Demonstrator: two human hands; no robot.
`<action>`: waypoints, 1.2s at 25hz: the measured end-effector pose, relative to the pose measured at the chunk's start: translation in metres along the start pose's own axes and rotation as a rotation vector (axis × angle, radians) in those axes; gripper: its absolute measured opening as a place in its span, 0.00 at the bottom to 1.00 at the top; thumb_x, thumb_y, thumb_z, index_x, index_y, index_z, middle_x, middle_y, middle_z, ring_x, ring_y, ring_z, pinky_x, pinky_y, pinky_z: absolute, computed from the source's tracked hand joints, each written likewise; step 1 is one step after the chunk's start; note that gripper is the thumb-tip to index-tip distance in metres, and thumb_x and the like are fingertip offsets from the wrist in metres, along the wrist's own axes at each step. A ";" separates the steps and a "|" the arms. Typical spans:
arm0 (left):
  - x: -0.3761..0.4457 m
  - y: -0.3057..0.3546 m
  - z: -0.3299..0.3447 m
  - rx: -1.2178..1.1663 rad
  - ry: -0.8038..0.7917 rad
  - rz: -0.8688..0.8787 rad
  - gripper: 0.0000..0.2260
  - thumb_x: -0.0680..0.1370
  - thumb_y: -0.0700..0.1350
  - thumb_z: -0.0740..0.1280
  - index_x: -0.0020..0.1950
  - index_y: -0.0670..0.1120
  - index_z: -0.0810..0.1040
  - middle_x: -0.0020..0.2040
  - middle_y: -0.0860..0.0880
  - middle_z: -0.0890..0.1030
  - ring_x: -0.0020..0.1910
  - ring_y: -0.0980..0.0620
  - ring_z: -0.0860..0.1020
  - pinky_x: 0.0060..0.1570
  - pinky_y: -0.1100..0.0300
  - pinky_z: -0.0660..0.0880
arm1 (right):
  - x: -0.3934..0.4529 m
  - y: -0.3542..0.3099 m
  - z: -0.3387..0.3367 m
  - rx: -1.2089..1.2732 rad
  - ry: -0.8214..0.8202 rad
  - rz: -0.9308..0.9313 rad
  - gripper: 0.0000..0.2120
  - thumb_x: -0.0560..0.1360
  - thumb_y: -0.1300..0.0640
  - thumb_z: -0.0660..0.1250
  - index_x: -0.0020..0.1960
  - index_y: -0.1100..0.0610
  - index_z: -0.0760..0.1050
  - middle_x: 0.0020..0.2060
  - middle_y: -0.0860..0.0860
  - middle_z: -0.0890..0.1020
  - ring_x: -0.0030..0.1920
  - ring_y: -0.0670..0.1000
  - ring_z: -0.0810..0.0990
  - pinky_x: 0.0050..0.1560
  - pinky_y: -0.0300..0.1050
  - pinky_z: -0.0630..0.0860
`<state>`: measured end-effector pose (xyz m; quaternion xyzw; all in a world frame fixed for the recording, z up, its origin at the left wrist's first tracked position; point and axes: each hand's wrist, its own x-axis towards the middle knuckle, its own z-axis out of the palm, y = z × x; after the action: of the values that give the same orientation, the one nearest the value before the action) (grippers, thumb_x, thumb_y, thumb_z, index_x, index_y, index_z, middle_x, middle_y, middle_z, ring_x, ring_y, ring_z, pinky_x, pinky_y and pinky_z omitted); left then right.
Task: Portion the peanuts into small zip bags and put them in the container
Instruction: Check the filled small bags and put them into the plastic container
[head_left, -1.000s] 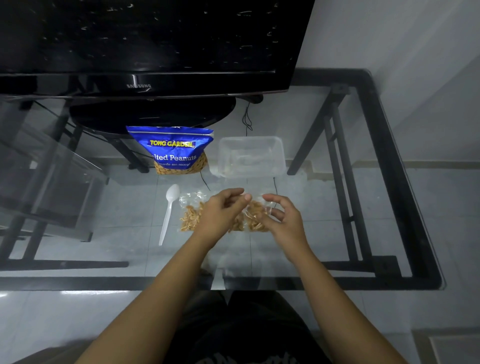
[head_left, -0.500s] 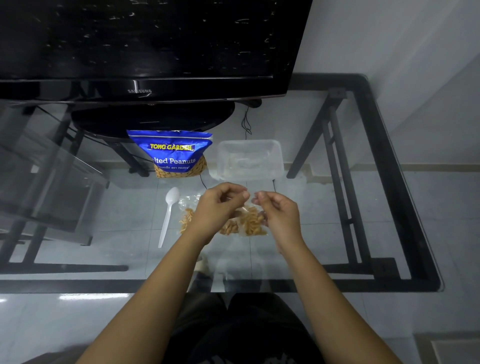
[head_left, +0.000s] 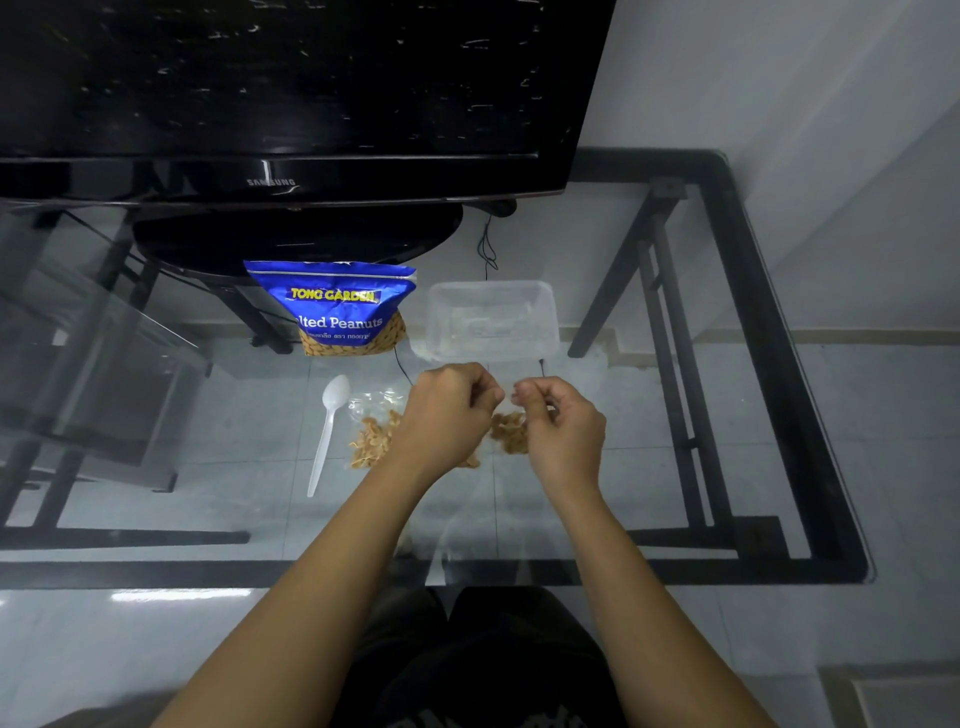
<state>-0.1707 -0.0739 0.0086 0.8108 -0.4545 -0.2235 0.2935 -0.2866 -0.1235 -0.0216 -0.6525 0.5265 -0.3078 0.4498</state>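
Note:
My left hand (head_left: 447, 415) and my right hand (head_left: 561, 431) pinch the top edge of a small clear zip bag of peanuts (head_left: 509, 434), held just above the glass table. A second small zip bag with peanuts (head_left: 371, 434) lies on the glass left of my left hand, partly hidden by it. The blue Tong Garden peanut pouch (head_left: 337, 306) stands behind. To the pouch's right sits a clear plastic container (head_left: 491, 319), just beyond my hands. A white plastic spoon (head_left: 327, 431) lies to the left of the bags.
A black Samsung TV (head_left: 280, 93) on its oval stand fills the back of the glass table (head_left: 675, 467). A black cable (head_left: 485, 249) runs down behind the container. The table's black frame edges the right and near sides.
Both hands have come closer together and lifted slightly toward the container, fingertips now nearly meeting along the top of the held zip bag.

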 end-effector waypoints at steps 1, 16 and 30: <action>0.000 -0.001 -0.002 0.003 0.001 -0.001 0.06 0.76 0.44 0.66 0.44 0.43 0.80 0.36 0.49 0.79 0.35 0.52 0.75 0.39 0.61 0.70 | 0.001 0.001 -0.002 0.006 -0.001 0.004 0.06 0.76 0.56 0.65 0.45 0.54 0.80 0.36 0.43 0.81 0.36 0.40 0.79 0.37 0.27 0.73; -0.034 -0.031 0.037 -0.607 -0.236 -0.340 0.12 0.75 0.44 0.68 0.57 0.43 0.74 0.45 0.41 0.82 0.46 0.46 0.82 0.48 0.55 0.80 | 0.016 0.021 0.002 0.441 -0.193 0.509 0.08 0.78 0.52 0.62 0.48 0.53 0.78 0.47 0.48 0.82 0.47 0.49 0.82 0.44 0.43 0.80; -0.022 -0.034 0.078 0.297 -0.097 -0.113 0.14 0.79 0.50 0.62 0.55 0.39 0.67 0.40 0.41 0.80 0.39 0.41 0.80 0.32 0.58 0.68 | 0.040 0.065 0.027 -0.582 -0.122 0.034 0.13 0.75 0.50 0.64 0.57 0.53 0.77 0.54 0.50 0.80 0.49 0.52 0.79 0.43 0.40 0.67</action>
<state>-0.2098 -0.0614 -0.0692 0.8578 -0.4497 -0.2090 0.1352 -0.2788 -0.1579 -0.0944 -0.7624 0.5755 -0.0968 0.2797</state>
